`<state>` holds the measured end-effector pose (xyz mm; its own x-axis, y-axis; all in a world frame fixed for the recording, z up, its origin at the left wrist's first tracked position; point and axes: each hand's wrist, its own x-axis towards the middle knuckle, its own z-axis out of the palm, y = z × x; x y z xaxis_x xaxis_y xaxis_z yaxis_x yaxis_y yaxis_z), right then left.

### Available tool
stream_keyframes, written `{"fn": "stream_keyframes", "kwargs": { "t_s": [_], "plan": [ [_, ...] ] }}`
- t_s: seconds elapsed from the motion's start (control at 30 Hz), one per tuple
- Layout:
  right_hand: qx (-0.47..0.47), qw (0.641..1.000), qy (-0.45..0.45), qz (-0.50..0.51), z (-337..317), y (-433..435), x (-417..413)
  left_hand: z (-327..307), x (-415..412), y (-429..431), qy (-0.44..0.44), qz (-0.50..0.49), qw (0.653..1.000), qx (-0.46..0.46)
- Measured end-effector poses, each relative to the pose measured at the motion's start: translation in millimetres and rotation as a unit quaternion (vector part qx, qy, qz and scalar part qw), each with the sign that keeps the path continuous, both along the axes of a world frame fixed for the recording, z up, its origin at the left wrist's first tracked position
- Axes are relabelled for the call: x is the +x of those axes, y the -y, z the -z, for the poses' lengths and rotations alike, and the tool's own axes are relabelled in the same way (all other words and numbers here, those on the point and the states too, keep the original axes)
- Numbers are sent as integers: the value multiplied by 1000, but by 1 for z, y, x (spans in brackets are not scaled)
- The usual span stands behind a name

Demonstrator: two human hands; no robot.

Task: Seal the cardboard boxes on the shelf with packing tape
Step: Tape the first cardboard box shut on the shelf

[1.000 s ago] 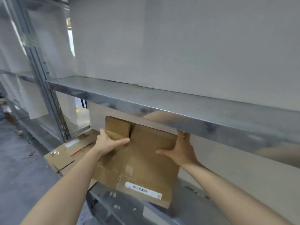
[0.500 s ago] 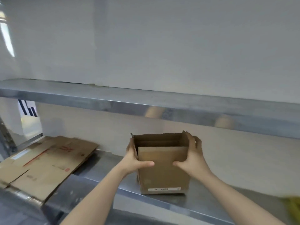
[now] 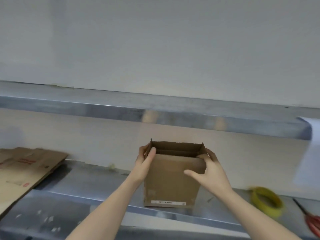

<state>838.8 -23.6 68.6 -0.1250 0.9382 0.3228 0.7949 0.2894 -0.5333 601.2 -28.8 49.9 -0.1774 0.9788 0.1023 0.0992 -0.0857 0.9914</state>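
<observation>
Fingers of the left hand (image 3: pixel 145 164) curl round the left wall of the box (image 3: pixel 170 185), thumb up at the front top edge. The right hand (image 3: pixel 212 174) wraps the right top corner, thumb out across the front. So both are gripping it. The box stands upright, top open, on the shelf (image 3: pixel 97 185) near the front edge. Yellow tape (image 3: pixel 266 202) lies at 3 o'clock from it, red scissors (image 3: pixel 313 223) at 4, flat cardboard (image 3: pixel 26 168) at 9.

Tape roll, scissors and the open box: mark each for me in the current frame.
yellow tape roll (image 3: pixel 273 211), head view, near side of its band
red-handled scissors (image 3: pixel 312 223), head view, red handle
open cardboard box (image 3: pixel 170 181), head view, front wall
</observation>
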Motion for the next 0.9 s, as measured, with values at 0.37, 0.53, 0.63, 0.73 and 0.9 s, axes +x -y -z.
{"fn": "stream_keyframes", "kwargs": {
  "t_s": [0.37, 0.53, 0.63, 0.73, 0.9],
  "plan": [
    [6, 995, 55, -85, -5, -12, 21, -44, -7, -16, -329, 0, 940, -91],
    [-8, 994, 60, -95, 3, -19, 17, -50, -6, -19, -409, 55, 897, -160],
    [-6, 993, 54, -107, 7, -24, 15, -53, -6, -29, -490, 84, 848, -184],
    [-4, 994, 43, -104, 8, -26, 14, -62, -5, -36, -525, 117, 814, -219],
    [-13, 993, 29, -114, 9, -25, 13, -65, -2, -49, -578, 117, 780, -211]
  ]
}}
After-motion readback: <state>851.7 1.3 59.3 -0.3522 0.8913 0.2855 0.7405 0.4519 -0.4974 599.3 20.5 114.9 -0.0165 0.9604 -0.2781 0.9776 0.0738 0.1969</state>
